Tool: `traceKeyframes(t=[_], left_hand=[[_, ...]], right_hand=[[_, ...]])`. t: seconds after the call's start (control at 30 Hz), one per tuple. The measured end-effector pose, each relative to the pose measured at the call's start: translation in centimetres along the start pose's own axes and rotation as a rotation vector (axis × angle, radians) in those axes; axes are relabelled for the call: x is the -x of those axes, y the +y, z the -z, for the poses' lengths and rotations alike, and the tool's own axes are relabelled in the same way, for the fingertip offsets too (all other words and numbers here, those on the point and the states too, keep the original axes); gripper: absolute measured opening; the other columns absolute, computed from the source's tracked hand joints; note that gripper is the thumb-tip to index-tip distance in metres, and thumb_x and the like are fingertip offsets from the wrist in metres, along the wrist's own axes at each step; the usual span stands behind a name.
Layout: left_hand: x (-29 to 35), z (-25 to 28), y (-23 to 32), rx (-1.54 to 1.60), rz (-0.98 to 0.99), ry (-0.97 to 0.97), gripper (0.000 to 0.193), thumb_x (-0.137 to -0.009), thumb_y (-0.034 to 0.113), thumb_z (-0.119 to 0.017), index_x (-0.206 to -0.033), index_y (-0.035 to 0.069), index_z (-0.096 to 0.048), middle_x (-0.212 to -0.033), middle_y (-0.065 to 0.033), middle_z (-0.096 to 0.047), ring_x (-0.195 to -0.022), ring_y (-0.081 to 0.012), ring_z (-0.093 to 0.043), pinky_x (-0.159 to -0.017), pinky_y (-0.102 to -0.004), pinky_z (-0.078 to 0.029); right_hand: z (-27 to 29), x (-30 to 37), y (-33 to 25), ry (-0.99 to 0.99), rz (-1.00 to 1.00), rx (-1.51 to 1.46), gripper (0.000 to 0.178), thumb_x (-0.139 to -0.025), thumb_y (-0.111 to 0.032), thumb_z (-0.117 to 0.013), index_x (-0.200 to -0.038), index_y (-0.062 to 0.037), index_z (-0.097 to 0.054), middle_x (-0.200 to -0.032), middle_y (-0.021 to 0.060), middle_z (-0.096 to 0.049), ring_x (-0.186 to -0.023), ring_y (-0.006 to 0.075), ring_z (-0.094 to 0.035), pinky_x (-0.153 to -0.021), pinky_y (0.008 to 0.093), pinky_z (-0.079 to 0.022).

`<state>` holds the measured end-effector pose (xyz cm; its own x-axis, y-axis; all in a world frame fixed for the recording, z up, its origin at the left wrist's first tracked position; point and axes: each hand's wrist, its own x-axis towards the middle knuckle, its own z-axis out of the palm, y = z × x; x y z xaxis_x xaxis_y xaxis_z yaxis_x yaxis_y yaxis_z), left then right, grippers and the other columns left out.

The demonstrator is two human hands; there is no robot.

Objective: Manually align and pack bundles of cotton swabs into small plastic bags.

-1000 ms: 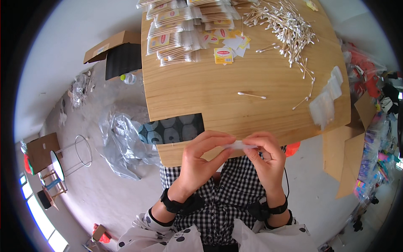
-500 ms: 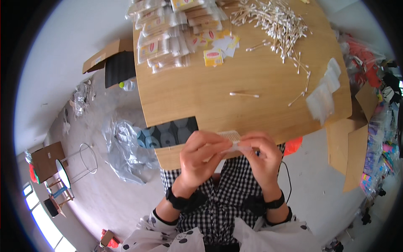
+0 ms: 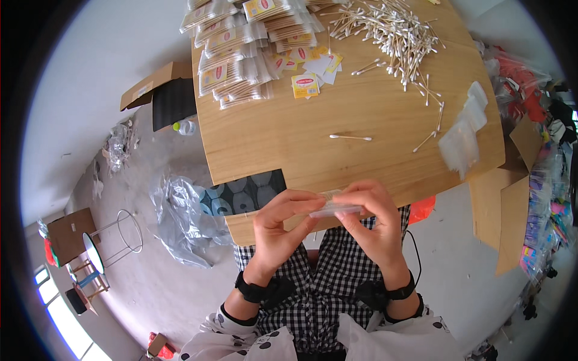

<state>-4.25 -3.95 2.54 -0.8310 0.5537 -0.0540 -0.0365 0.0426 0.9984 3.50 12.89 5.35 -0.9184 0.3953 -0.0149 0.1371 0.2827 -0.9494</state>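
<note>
Near the table's front edge, both my hands pinch a small clear plastic packet of cotton swabs (image 3: 332, 209), one at each end. My left hand (image 3: 278, 219) has its thumb and fingers closed on the left end. At the other end, my right hand (image 3: 374, 221) grips it between thumb and fingertips. The packet's pale flap edge faces me, and part of its contents is hidden by my fingers. One loose cotton swab (image 3: 351, 138) lies on the table beyond my hands.
Filled swab packets (image 3: 232, 81) are stacked at the back left of the wooden table (image 3: 259, 138). Yellow and white label cards (image 3: 306, 85) lie beside them. A heap of loose swabs (image 3: 397, 39) is at the back right. Clear plastic bags (image 3: 460, 144) lie near the right edge.
The packet has tilted, so its flap edge now shows as a flat strip between my hands. My right fingers have shifted their hold on it, and my left fingers have moved slightly left.
</note>
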Motion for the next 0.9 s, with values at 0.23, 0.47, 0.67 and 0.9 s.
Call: traceKeyframes(t=[0.23, 0.47, 0.67, 0.9], left_hand=[[-0.4, -0.8, 1.4, -0.232, -0.186, 0.009, 0.027, -0.072, -0.007, -0.076, -0.097, 0.001, -0.075, -0.100, -0.0103, -0.071, -0.092, -0.0240, -0.068, -0.079, -0.0315, -0.055], [-1.5, -0.8, 1.3, -0.348, -0.385, 0.034, 0.024, -0.069, -0.007, -0.077, -0.091, 0.002, -0.075, -0.094, -0.0087, -0.070, -0.084, -0.0239, -0.066, -0.073, -0.0328, -0.052], [-1.3, -0.6, 1.0, -0.311, -0.356, 0.037, 0.024, -0.069, -0.006, -0.077, -0.090, 0.003, -0.075, -0.093, -0.0084, -0.071, -0.086, -0.0245, -0.065, -0.074, -0.0337, -0.052], [-1.2, -0.5, 0.6, -0.273, -0.331, 0.065, 0.022, -0.070, -0.006, -0.076, -0.091, 0.002, -0.075, -0.092, -0.0086, -0.070, -0.086, -0.0251, -0.064, -0.076, -0.0338, -0.051]], right_hand=[[-0.1, 0.0, 0.3, 0.019, 0.079, -0.073, 0.007, -0.083, -0.001, -0.074, -0.089, -0.0022, -0.071, -0.096, 0.0059, -0.064, -0.079, 0.0135, -0.063, -0.063, 0.0241, -0.052], [-0.1, 0.0, 0.7, 0.065, 0.043, -0.097, 0.006, -0.083, -0.002, -0.075, -0.087, -0.0004, -0.071, -0.095, 0.0066, -0.067, -0.078, 0.0138, -0.064, -0.065, 0.0231, -0.052], [0.1, 0.1, 0.4, 0.038, 0.021, -0.108, 0.006, -0.082, -0.003, -0.076, -0.087, -0.0014, -0.072, -0.094, 0.0066, -0.068, -0.082, 0.0157, -0.064, -0.070, 0.0269, -0.052], [0.0, 0.6, 1.0, 0.045, 0.003, -0.085, 0.006, -0.083, -0.005, -0.075, -0.087, -0.0020, -0.073, -0.094, 0.0077, -0.069, -0.085, 0.0177, -0.065, -0.072, 0.0289, -0.053]])
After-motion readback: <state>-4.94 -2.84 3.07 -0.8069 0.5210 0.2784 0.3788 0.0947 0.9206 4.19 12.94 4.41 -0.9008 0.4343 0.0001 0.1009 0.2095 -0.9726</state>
